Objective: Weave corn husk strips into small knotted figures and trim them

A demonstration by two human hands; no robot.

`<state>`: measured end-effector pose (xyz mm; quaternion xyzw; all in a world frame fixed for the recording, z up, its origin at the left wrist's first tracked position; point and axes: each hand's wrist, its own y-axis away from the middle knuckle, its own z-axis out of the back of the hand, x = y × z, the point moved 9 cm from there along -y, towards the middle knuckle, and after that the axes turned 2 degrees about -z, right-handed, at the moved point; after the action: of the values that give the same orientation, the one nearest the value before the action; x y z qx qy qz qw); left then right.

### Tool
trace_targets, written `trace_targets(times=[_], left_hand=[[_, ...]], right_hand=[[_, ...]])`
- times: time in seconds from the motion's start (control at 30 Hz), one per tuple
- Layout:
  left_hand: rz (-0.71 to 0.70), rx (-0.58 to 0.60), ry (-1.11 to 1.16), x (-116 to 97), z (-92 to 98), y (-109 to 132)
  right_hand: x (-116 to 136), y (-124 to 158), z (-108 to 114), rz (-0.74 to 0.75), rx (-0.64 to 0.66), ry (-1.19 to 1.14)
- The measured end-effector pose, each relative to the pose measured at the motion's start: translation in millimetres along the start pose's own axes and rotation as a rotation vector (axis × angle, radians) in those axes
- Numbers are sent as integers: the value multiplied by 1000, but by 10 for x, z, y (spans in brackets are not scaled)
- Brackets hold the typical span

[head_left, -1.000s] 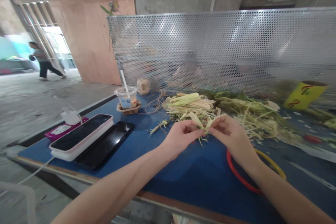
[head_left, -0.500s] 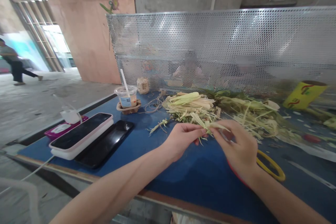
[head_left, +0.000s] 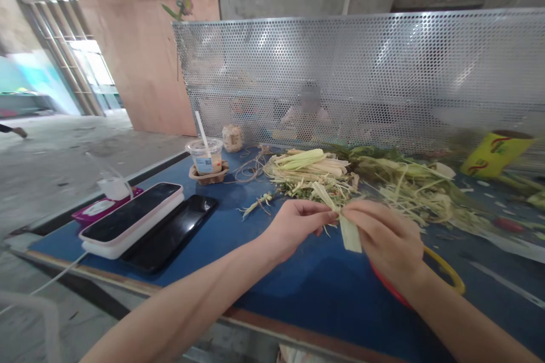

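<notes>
Both hands meet over the front middle of the blue table. My left hand is closed, thumb and forefinger pinching a pale green corn husk strip. From the other side my right hand grips the same husk near its fold, one flat end hanging down between the hands and another end pointing up. Just behind them lies a pile of husk strips on top of thin shredded stalks. Under my right forearm shows a red and yellow ring-shaped thing, partly hidden.
Phones lie at the left, near a drink cup with a straw. Loose husks spread to the right, by a yellow roll. A perforated metal screen stands at the back, a person behind it.
My right hand has turned over and moved slightly right, and the husk's flat end now hangs down. My left hand stays nearly still. A walking person at far left has almost left view.
</notes>
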<state>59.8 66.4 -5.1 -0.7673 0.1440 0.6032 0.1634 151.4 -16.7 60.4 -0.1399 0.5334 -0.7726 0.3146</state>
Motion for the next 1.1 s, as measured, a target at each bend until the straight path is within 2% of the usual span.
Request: trace_targets(times=[0.13,0.37,0.47,0.6,0.7,0.87,0.97,1.1], left_hand=[[25,27,35,16,-19,4],[61,30,49,41,-22,14],[32,0,-25,24,26,8],[-37,-28,-110,-48,71,2],[-62,-27,-111,-74,64,4],[-121,39,-135,-96,-33,13],[-226,42,-226,-174,-50,26],[-325,55,-418,-244,-63,47]], right_hand=[[10,8,26,21,6,-3],[-96,24,-130,-38,248,161],[-168,24,-235,-77,367,54],[-114,-12,-347,-33,500,-86],[-84,-60,-330,-34,483,-139],[-190,-119,-177,-202,268,-215],[-312,-99,-146,-381,196,-269],[-501,16,-235,-664,240,-344]])
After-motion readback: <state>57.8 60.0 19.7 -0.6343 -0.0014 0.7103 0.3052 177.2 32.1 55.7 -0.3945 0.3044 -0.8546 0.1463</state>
